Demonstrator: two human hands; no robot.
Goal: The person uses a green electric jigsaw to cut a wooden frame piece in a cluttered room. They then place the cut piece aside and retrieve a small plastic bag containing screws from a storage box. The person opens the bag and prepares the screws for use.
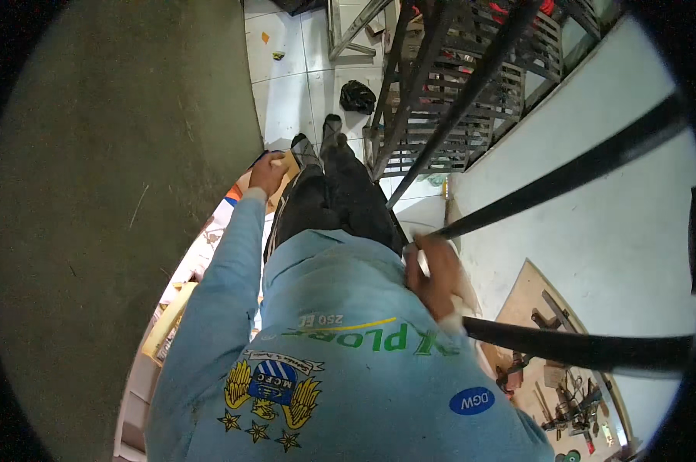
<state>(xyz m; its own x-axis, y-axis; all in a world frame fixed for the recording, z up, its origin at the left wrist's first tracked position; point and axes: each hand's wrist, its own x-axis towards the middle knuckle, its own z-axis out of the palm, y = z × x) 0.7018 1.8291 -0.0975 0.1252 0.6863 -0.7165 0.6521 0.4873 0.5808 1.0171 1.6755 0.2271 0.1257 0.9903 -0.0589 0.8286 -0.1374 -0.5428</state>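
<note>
White glazed tiles cover the floor far below, seen between the person's dark trousers and shoes, so the view looks steeply down from a raised spot. A broad olive-grey wall fills the whole left side, close against the body. The left hand reaches down beside the left leg and rests on a tan cardboard piece that lies next to the shoes; its fingers curl over the piece, though whether they pinch it cannot be told. The right hand sits at the person's right hip, closed around a black metal bar that runs off to the right; a second black bar slants upward just above it. Beyond the legs stands a dark metal grille frame, and a black bundle lies on the tiles near it. Low on the right, a brown board carries scattered hand tools. The light blue sleeve and shirt fill the lower middle.
</note>
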